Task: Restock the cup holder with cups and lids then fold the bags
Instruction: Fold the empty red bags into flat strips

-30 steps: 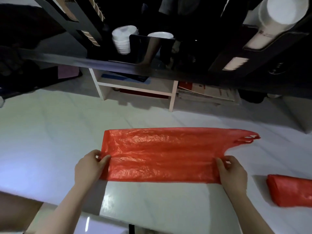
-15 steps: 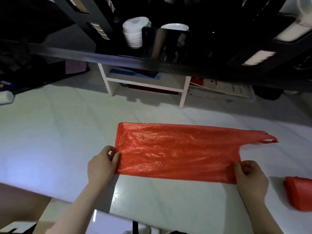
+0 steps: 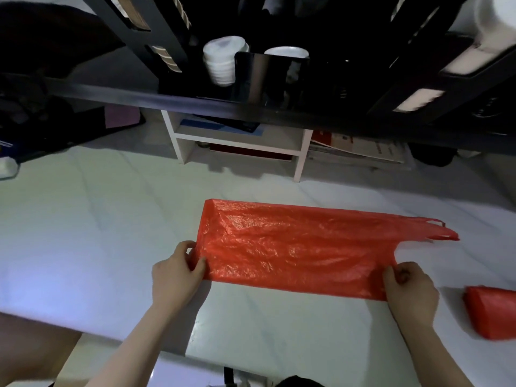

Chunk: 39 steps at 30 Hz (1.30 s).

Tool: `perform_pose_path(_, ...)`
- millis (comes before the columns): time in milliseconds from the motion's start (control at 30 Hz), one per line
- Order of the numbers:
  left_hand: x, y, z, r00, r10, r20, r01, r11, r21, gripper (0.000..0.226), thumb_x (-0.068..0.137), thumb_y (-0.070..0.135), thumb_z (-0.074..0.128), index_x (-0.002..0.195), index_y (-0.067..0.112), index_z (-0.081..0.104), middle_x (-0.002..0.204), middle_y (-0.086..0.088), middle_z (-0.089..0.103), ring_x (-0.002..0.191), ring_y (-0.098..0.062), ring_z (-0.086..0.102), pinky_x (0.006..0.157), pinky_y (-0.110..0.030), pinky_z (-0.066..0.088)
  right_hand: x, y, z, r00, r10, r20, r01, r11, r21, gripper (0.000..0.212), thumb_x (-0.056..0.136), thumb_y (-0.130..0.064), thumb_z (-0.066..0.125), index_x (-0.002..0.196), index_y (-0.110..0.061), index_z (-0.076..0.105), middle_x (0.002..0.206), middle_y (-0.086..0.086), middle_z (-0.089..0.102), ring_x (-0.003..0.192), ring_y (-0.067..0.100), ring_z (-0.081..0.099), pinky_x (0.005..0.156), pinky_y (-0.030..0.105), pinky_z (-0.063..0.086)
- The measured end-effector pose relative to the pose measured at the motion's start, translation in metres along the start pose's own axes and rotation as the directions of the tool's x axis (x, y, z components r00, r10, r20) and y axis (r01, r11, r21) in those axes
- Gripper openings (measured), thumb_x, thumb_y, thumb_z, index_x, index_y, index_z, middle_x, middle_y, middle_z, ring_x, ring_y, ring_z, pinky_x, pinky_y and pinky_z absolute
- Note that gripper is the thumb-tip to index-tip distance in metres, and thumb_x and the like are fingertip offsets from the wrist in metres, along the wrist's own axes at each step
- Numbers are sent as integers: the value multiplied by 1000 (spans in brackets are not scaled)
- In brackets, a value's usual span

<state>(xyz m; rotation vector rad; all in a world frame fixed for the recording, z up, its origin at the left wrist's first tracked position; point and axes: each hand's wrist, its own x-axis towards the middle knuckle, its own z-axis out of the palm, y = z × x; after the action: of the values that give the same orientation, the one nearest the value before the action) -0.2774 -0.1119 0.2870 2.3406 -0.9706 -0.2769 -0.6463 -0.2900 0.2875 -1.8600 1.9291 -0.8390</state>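
Basically red plastic bag [image 3: 293, 252] lies lengthwise between the hands: left hand [image 3: 176, 275] pinches its base corner, right hand [image 3: 410, 289] pinches the near corner (handle end).

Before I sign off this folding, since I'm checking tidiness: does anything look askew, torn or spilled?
Nothing stands out. The red plastic bag lies flat on the white counter, left hand and right hand pinching its near corners.
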Motion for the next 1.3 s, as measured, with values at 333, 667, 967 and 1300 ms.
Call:
perform_pose_path(333,45,45,14,937,304,171,-342,899,272,79,82,64,22,151,28,18,160,-7,9,146,-32,6,115,-54,9,0,12,-5,994,-40,98,46,997,-59,33,84,-26,63,115,-21,55,83,3,62,78,25,58,63,34,46)
perform_pose_path(667,63,40,52,905,228,361,-377,822,427,89,69,81,-5,149,43,1,161,2,-1,144,-40,-6,117,-53,-2,-6,28,-13,998,-52,41,55,995,-78,23,83,-29,71,103,-18,65,85,6,63,84,27,59,67,32,44)
perform_pose_path(967,60,43,48,918,252,306,-359,856,373,86,76,76,-2,151,36,7,161,-2,8,145,-36,-2,117,-51,2,-6,35,-16,998,65,-3,-65,998,-28,26,84,-36,69,102,-17,64,76,1,58,79,23,55,70,35,46)
perform_pose_path(1300,63,45,29,949,257,185,-307,888,342,53,96,49,34,143,25,37,144,-5,45,134,-30,37,110,-50,24,-7,23,-17,998,48,-34,-52,992,-111,26,85,-39,67,90,-13,65,72,6,62,81,31,59,74,42,51)
